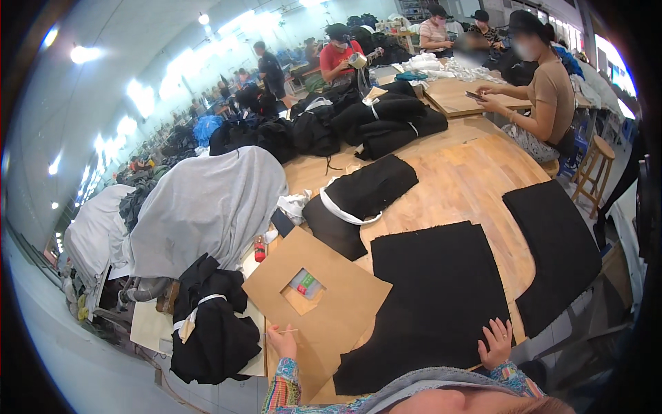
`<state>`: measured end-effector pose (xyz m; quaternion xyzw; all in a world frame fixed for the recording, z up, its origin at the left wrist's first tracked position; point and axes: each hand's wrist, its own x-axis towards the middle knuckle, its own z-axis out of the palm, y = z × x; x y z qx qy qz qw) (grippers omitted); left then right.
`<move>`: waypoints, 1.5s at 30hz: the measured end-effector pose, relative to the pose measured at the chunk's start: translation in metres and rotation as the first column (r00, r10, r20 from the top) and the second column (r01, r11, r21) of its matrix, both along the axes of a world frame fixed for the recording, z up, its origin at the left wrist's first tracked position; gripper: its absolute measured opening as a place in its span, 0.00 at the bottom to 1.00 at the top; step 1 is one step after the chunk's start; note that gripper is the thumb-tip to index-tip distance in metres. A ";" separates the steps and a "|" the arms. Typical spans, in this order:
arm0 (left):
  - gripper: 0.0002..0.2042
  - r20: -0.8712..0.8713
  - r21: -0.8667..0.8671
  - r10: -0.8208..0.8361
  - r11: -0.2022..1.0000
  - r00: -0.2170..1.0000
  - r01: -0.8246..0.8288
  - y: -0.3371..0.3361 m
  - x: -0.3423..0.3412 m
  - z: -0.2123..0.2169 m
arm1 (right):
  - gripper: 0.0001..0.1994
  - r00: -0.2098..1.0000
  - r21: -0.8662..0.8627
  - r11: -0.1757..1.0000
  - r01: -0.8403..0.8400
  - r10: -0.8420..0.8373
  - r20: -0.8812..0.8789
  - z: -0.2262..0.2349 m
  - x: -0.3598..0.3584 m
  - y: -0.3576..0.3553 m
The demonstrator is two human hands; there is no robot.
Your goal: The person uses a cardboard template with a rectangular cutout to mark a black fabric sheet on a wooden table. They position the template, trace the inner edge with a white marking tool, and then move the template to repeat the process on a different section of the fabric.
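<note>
My left hand (281, 343) is closed at the front edge of the table, with a thin pale stick (286, 330) between its fingers. It lies over the lower edge of a brown cardboard pattern sheet (352, 290) that has a square cut-out. Through the cut-out a small green, red and clear item (304, 283) shows. My right hand (495, 343) rests open, fingers spread, on the right edge of a stack of cut black fabric (434, 297). The left side of that stack lies beside the cardboard.
Another black fabric stack (555, 248) overhangs the table's right side. Tied black bundles (214, 324) and a rolled black bundle with a white band (362, 200) lie around. A grey cloth (207, 207) drapes a heap at left. A co-worker (545, 90) sits at right, holding a phone (474, 96).
</note>
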<state>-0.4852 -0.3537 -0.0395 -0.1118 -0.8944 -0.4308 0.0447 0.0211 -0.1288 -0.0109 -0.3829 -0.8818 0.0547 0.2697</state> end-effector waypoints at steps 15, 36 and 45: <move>0.23 0.011 -0.116 0.134 0.984 0.991 -0.132 0.015 -0.044 -0.009 | 0.17 1.000 0.020 1.000 0.005 -0.005 0.023 -0.005 0.001 0.001; 0.24 0.069 -0.420 0.197 0.895 0.978 -0.151 0.030 -0.109 0.016 | 0.14 0.999 0.007 1.000 -0.003 0.004 -0.051 -0.009 0.002 0.002; 0.10 -0.077 -0.023 0.311 0.949 0.947 -0.313 0.015 -0.154 -0.012 | 0.13 0.999 -0.005 1.000 -0.003 0.003 -0.049 -0.009 0.001 0.001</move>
